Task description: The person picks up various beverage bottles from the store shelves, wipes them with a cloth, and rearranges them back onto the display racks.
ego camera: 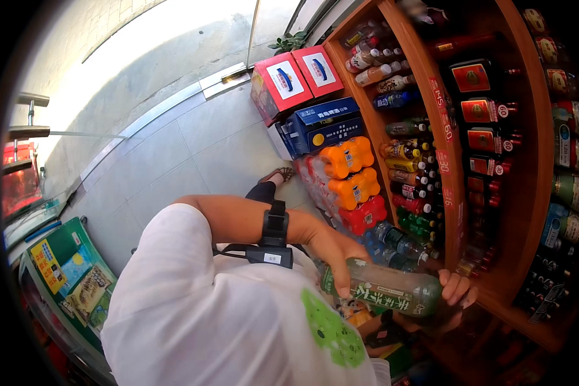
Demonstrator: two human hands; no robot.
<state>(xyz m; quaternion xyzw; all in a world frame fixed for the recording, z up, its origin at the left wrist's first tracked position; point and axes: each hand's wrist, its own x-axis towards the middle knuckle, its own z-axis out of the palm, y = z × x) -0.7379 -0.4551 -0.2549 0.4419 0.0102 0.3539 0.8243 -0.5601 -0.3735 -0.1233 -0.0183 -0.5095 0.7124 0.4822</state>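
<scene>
A large plastic drink bottle [381, 289] with a green-tinted label bearing white writing lies nearly level in front of my chest. My left hand [340, 260] grips its near end, the thumb over its side. At the far end, my right hand [456, 292] wraps its fingers around the bottle. Which end has the cap is hidden by my hands. A black strap with a small device [275, 224] sits on my left forearm. My right forearm is partly hidden below the bottle and also wears a dark band [383, 333].
Wooden shelves [489, 193] with many bottles and boxed liquor stand ahead. Beside them are shrink-wrapped drink packs [350, 164], a blue carton [325, 125] and red cartons [289, 79] on the tiled floor [173, 159]. A green-topped freezer [72, 280] and glass door handles [29, 130] are at the left.
</scene>
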